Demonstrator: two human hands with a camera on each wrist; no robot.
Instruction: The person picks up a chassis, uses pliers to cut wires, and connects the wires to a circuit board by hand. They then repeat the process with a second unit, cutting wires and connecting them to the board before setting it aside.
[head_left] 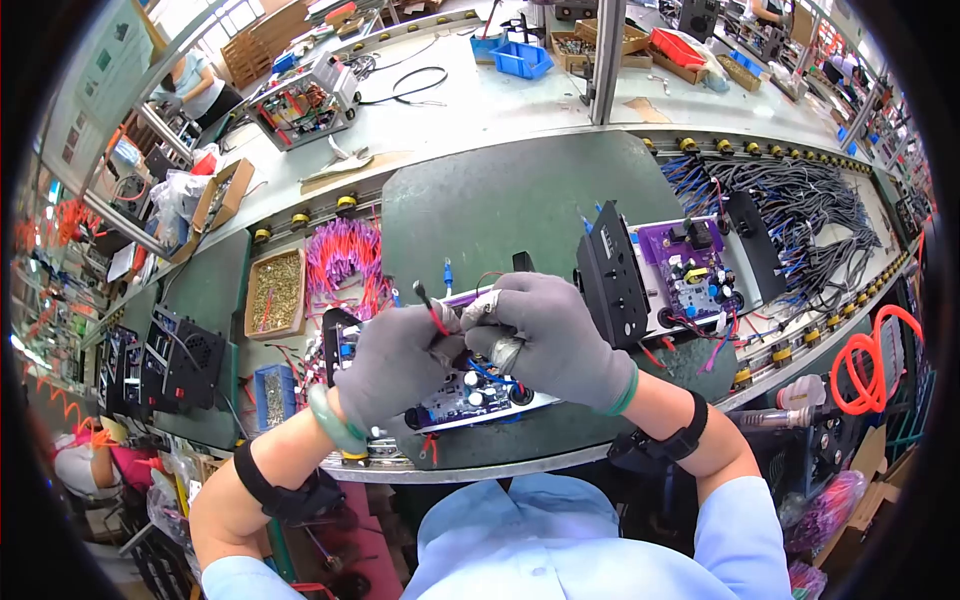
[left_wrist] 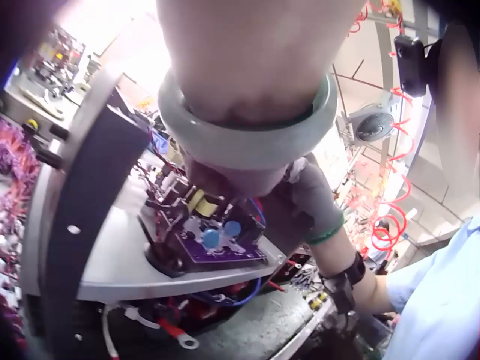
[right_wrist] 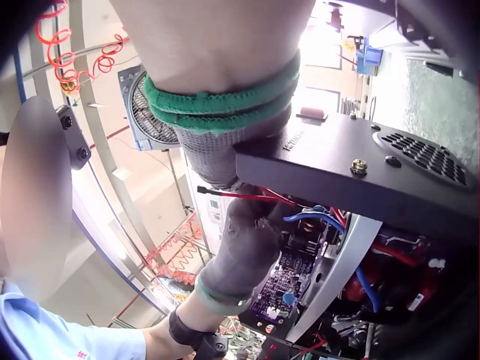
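Both gloved hands meet above an opened device with a purple circuit board [head_left: 475,395] and a metal chassis. My left hand [head_left: 392,362] has curled fingers around a red wire with a black-sleeved end [head_left: 430,305], which sticks up past the thumb. Close against it, my right hand [head_left: 545,335] pinches at the same wire, its thumb and fingertips wrapped in whitish tape. In the right wrist view the red wire [right_wrist: 232,196] runs between the two hands, and a blue wire [right_wrist: 313,217] loops nearby. The black end panel [right_wrist: 330,161] stands beside the right hand. The exact pinch point is hidden.
To the right sits a second opened device [head_left: 690,265] on the green work surface [head_left: 520,190]. Grey cables [head_left: 800,215] are heaped beyond it. At left are a box of brass parts [head_left: 275,295], a blue bin [head_left: 272,395] and bundled pink-purple wires [head_left: 345,258].
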